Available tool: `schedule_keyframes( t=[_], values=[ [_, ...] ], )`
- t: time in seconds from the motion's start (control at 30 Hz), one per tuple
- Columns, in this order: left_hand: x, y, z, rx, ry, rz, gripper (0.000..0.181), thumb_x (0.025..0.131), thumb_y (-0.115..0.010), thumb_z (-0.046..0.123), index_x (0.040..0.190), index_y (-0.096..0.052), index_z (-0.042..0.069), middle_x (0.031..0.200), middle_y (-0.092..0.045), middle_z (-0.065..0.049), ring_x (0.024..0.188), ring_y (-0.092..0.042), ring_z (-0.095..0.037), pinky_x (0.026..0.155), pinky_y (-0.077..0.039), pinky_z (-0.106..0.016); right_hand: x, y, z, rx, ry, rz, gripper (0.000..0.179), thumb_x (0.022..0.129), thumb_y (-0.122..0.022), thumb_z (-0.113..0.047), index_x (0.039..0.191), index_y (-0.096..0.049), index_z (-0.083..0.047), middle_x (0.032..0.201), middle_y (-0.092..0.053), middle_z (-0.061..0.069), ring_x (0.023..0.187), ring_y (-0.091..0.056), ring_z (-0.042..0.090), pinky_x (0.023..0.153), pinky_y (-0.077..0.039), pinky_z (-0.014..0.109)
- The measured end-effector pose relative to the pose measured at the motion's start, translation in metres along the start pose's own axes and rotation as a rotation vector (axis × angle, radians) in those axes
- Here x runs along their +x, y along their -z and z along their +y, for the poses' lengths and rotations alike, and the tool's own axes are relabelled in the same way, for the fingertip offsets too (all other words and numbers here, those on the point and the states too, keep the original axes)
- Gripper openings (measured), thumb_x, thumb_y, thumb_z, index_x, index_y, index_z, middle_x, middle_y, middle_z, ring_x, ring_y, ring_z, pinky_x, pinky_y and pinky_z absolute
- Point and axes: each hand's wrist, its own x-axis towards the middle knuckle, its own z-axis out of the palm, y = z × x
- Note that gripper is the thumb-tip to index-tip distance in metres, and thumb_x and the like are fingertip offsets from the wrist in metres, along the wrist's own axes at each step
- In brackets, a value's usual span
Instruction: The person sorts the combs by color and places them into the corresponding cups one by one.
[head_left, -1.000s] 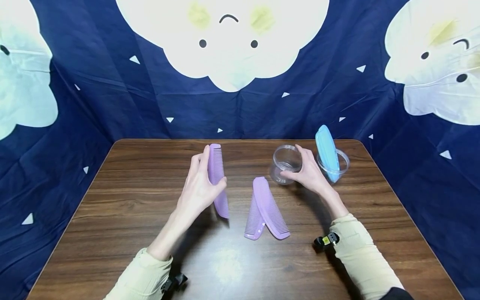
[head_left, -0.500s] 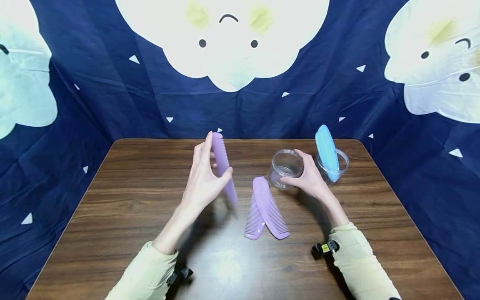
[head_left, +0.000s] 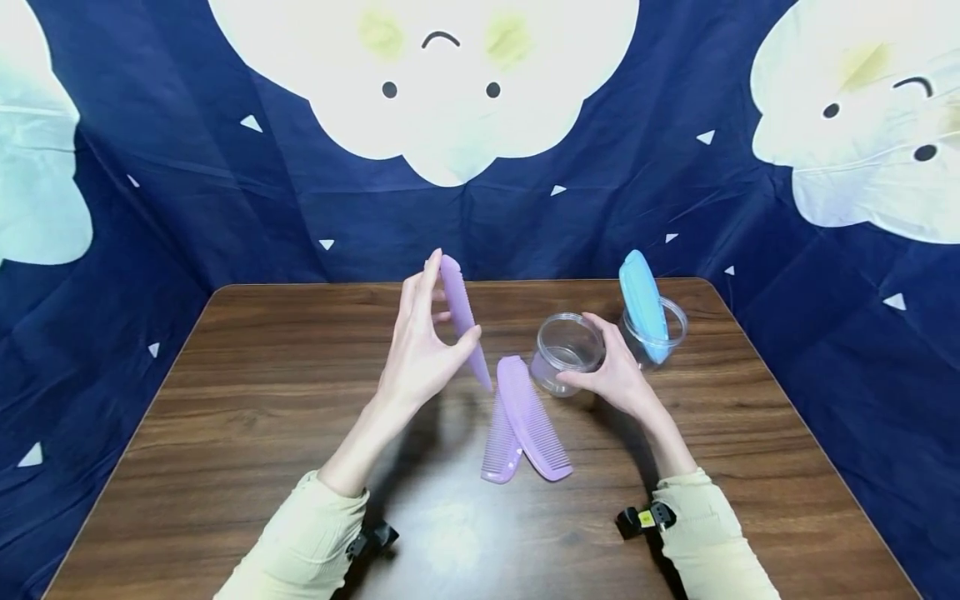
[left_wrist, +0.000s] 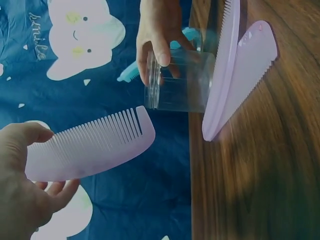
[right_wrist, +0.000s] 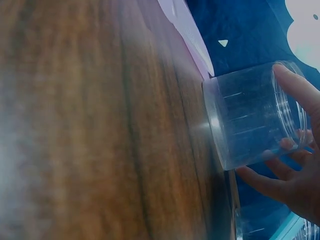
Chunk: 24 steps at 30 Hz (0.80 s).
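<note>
Pinching a purple comb between the thumb and the fingers of the left hand, in the air above the table, with the free end near the clear jar but outside of it. Holding this jar with the right hand, having the thumb and fingers curved round its upper part, with the mouth of the jar upward. Can see on the table, between both hands, two more purple combs, crossed one over the other; cannot tell surely whether touching the jar. Can also see, behind the right hand, a second jar, containing a tilted blue comb, sticking out above the rim.
</note>
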Motion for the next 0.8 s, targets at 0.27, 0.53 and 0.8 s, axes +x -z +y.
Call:
schedule_keyframes(
  t=[0.27,0.53,0.8],
  values=[
    [0.009,-0.016,0.007,-0.112,-0.037,0.017,0.107,0.079,-0.082,-0.001,0.165,-0.022,0.022,0.144,-0.045,-0.011,0.123,-0.060,-0.023,0.099,-0.060,-0.039,-0.012,0.001,0.001,0.026,-0.012,-0.006,0.107,0.068,-0.097,-0.027,0.156,-0.037,-0.014,0.156,-0.045,0.015,0.140,-0.047,0.034,0.115,-0.038,0.055],
    [0.022,-0.039,0.019,-0.216,-0.146,0.024,0.107,0.077,-0.084,-0.003,0.164,-0.025,0.020,0.143,-0.045,-0.014,0.124,-0.059,-0.024,0.098,-0.060,-0.033,-0.018,0.006,-0.001,0.063,-0.007,-0.049,0.107,0.068,-0.097,-0.025,0.155,-0.037,-0.012,0.155,-0.046,0.015,0.139,-0.049,0.034,0.114,-0.039,0.053],
    [0.031,-0.071,0.024,-0.303,-0.192,-0.014,0.104,0.078,-0.084,-0.003,0.163,-0.025,0.016,0.142,-0.043,-0.016,0.125,-0.058,-0.026,0.099,-0.059,-0.034,-0.019,0.006,-0.001,0.113,-0.031,-0.094,0.107,0.067,-0.097,-0.024,0.155,-0.037,-0.013,0.154,-0.048,0.013,0.141,-0.048,0.034,0.117,-0.036,0.054]
  ],
)
